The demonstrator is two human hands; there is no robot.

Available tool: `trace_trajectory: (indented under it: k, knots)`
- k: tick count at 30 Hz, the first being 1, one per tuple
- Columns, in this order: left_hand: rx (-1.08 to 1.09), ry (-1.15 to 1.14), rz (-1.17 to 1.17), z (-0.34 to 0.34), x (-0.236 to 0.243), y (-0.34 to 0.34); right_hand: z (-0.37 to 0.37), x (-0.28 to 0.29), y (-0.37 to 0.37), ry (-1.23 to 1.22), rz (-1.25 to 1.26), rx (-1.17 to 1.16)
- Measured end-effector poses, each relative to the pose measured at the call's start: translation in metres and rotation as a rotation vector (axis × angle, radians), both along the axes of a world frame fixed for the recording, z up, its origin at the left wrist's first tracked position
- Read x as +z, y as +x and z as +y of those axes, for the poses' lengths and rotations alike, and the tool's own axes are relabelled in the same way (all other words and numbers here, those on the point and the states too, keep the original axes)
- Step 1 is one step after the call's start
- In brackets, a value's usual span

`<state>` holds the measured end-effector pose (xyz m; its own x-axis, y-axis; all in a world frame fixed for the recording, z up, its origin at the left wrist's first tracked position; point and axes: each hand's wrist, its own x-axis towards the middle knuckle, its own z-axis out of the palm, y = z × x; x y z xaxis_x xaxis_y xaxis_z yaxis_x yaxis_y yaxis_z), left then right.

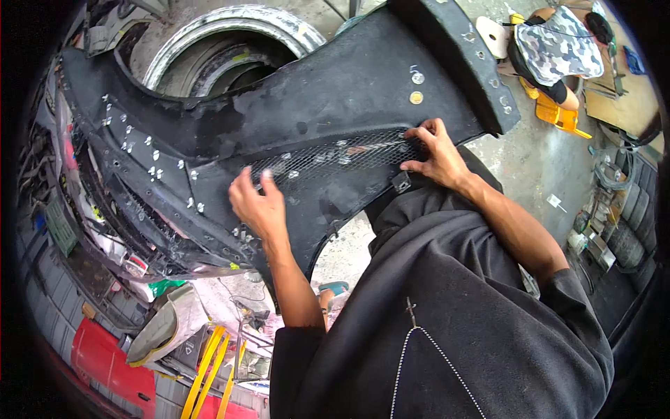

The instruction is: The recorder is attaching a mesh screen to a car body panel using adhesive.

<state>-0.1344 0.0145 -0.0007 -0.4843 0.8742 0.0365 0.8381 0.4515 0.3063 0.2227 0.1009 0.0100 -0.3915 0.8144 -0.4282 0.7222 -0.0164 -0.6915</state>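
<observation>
1. Our black shirt [488,328] lies nearest, with a cross necklace [411,314] hanging over it.
2. We see a strip of mesh [321,160] lying along the black panel [335,91] before us.
3. Our left hand [258,206] is at the strip's left end, thumb and fingers apart.
4. Our right hand [441,160] is at its right end, thumb and fingers also apart.
5. Toward the panel's far right we see 2 round pieces [416,98], 1 silvery, 1 yellowish.
6. Far left, past the panel, lies a white-smeared ring [237,17]; far right, another person [558,52] in camouflage cloth.
7. Near left, yellow strips [206,373] show beside a red panel [112,356].
</observation>
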Motion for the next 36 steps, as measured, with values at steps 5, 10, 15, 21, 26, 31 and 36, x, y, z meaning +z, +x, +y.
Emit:
trace_trajectory:
  k: [5, 10, 15, 21, 26, 31, 36]
  knots:
    - [-0.587, -0.160, -0.254, 0.001, -0.011, 0.065, -0.001, 0.000, -0.004, -0.023, 0.015, -0.014]
    - [-0.629, -0.155, -0.171, -0.006, -0.031, 0.076, -0.002, -0.003, -0.001, -0.060, 0.040, -0.043]
    - [-0.633, -0.180, -0.095, -0.008, -0.035, 0.083, -0.001, -0.005, 0.005, 0.033, 0.031, 0.019]
    - [-0.659, -0.159, -0.027, -0.009, -0.049, 0.083, -0.002, -0.009, 0.009, 0.130, 0.010, 0.057]
    - [-0.681, -0.200, -0.004, -0.012, -0.047, 0.080, 0.001, -0.019, 0.004, 0.249, 0.015, 0.117]
    - [-0.648, -0.175, -0.117, 0.004, -0.033, 0.086, 0.010, -0.016, 0.007, 0.266, -0.026, 0.103]
    - [-0.520, -0.166, -0.076, -0.014, -0.027, 0.068, 0.000, -0.018, 0.009, 0.139, -0.030, 0.072]
